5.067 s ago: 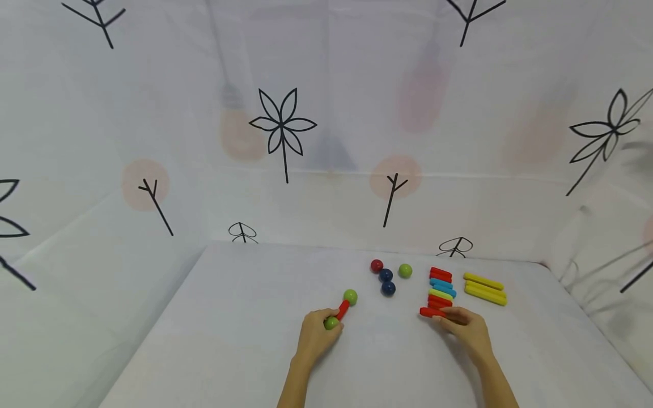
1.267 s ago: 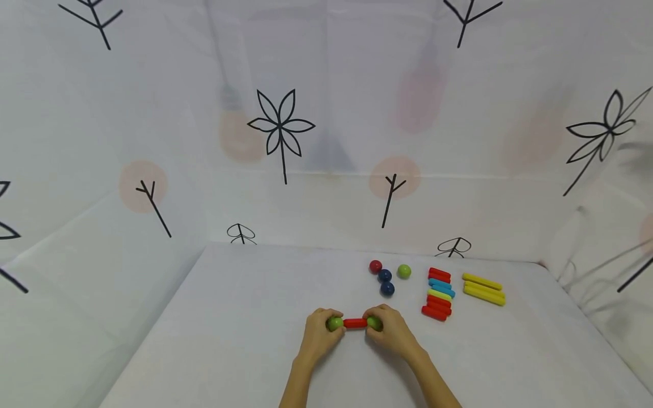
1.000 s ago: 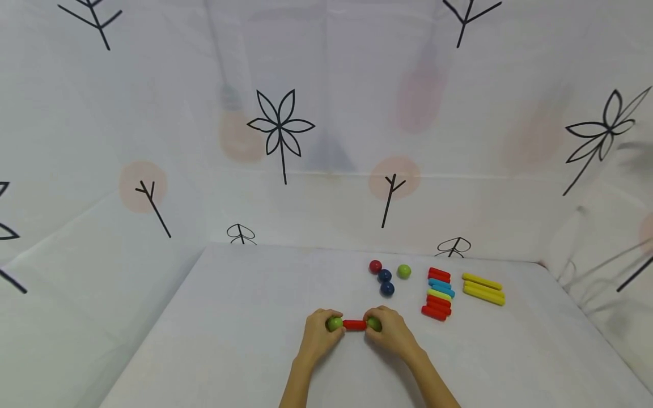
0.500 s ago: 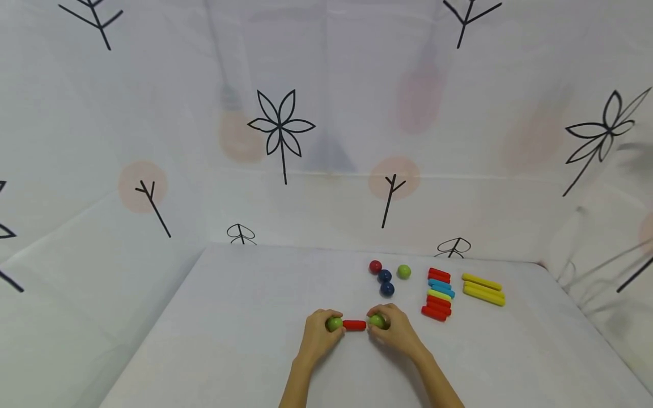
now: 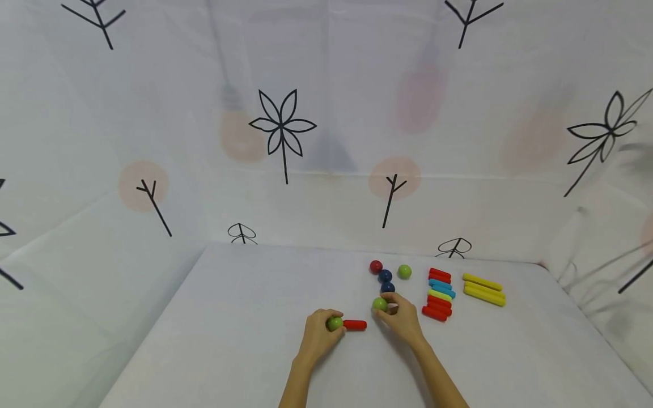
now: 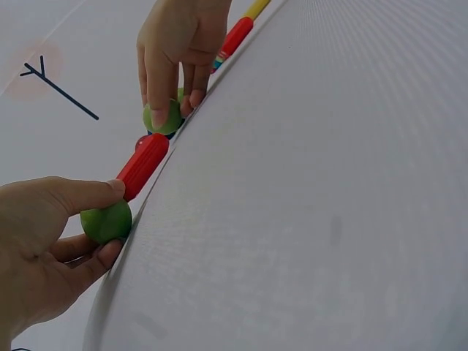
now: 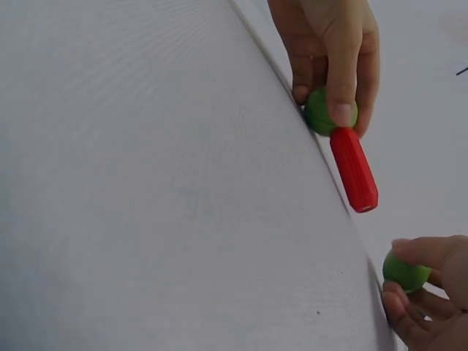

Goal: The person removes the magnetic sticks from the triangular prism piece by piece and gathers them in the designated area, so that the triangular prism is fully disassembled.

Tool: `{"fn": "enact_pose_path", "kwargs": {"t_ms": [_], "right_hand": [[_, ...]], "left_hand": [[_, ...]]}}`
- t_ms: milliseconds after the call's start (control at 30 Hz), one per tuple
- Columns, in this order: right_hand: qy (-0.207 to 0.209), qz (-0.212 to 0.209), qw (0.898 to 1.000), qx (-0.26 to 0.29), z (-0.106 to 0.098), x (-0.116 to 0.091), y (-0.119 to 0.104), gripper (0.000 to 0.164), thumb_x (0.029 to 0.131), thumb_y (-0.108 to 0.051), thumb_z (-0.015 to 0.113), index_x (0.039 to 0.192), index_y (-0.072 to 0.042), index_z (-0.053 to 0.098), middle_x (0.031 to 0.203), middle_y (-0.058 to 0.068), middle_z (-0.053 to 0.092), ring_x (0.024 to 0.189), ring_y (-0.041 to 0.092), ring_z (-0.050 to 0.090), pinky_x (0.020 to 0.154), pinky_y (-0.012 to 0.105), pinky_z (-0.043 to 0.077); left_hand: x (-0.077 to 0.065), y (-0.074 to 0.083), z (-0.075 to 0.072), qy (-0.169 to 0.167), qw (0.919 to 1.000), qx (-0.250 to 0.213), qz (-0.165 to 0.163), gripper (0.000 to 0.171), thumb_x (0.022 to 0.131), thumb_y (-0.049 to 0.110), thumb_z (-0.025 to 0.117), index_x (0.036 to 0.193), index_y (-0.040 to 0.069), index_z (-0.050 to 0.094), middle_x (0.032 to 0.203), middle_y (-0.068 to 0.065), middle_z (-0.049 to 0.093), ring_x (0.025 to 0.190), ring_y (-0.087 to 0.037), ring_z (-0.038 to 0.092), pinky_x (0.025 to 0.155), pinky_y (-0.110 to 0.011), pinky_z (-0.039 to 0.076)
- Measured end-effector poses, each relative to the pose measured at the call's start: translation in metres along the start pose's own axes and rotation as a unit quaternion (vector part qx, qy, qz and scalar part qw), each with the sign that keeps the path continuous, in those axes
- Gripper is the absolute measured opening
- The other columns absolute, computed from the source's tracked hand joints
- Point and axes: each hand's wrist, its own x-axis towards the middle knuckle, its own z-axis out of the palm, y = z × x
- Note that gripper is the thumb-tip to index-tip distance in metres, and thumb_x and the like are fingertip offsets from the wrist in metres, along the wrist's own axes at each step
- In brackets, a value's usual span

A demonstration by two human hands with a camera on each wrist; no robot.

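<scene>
My left hand point(image 5: 316, 335) pinches a green ball point(image 6: 107, 221) between thumb and fingers, low over the white table. From this ball a short red stick point(image 5: 355, 324) sticks out to the right, its far end bare. My right hand point(image 5: 406, 326) grips a second green ball point(image 5: 380, 305), a little behind and to the right of the stick's bare end, with a gap between them. In the right wrist view the stick point(image 7: 355, 172) points from the left hand's ball toward the right hand. Fingers cover parts of both balls.
Behind the right hand lie a red ball point(image 5: 376, 266), two dark blue balls point(image 5: 385, 275) and another green ball point(image 5: 405, 272). To the right, short red, blue and light green sticks point(image 5: 440, 295) form a column beside longer yellow sticks point(image 5: 483, 291). A patterned white cloth point(image 5: 326, 209) hangs behind.
Earlier my right hand left the stick column and gripped the ball on the red stick's far end. That ball has since come off, moving right and back. My left hand stays put.
</scene>
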Motion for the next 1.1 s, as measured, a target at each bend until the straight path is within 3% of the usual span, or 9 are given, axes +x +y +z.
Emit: {"fn": "enact_pose_path", "kwargs": {"t_ms": [200,500,700,900,1100], "right_hand": [[0.027,0.008,1.000,0.002,0.002,0.007,0.002,0.038,0.082,-0.008,0.071,0.115,0.004,0.059,0.107,0.020,0.063,0.081,0.021,0.060,0.071,0.024,0.053],[0.043,0.020,0.999,-0.002,0.008,0.014,0.003,0.037,0.081,-0.010,0.073,0.113,0.003,0.061,0.104,0.017,0.063,0.080,0.021,0.056,0.070,0.019,0.048],[0.052,0.023,0.998,-0.012,0.011,0.017,0.005,0.040,0.081,-0.012,0.073,0.116,0.003,0.061,0.105,0.016,0.064,0.084,0.023,0.059,0.077,0.030,0.053],[0.054,0.030,0.998,0.013,0.012,0.013,0.003,0.039,0.082,-0.006,0.069,0.119,0.005,0.059,0.110,0.022,0.064,0.094,0.032,0.064,0.084,0.040,0.052],[0.043,0.015,0.999,0.007,0.009,0.005,0.001,0.032,0.085,-0.008,0.068,0.113,0.004,0.062,0.101,0.016,0.067,0.091,0.028,0.064,0.082,0.033,0.053]], "left_hand": [[0.001,0.000,0.000,-0.002,1.0000,0.002,0.000,0.024,0.075,0.005,0.075,0.098,0.002,0.070,0.093,-0.008,0.066,0.082,-0.017,0.054,0.069,-0.026,0.045],[0.001,-0.001,0.000,-0.004,1.0000,0.003,0.002,0.023,0.074,0.004,0.075,0.097,0.002,0.070,0.092,-0.008,0.066,0.081,-0.016,0.054,0.068,-0.025,0.044],[0.001,0.000,0.000,-0.003,1.0000,-0.001,0.000,0.024,0.074,0.003,0.075,0.098,0.001,0.070,0.092,-0.008,0.066,0.081,-0.016,0.054,0.068,-0.025,0.044],[0.000,0.000,0.001,-0.001,1.0000,-0.007,0.002,0.024,0.074,0.004,0.075,0.097,0.001,0.070,0.091,-0.008,0.066,0.081,-0.016,0.055,0.068,-0.025,0.045],[0.000,0.000,0.000,0.002,0.9999,-0.011,-0.002,0.023,0.074,0.004,0.075,0.097,0.001,0.070,0.092,-0.008,0.066,0.082,-0.016,0.055,0.069,-0.025,0.046]]}}
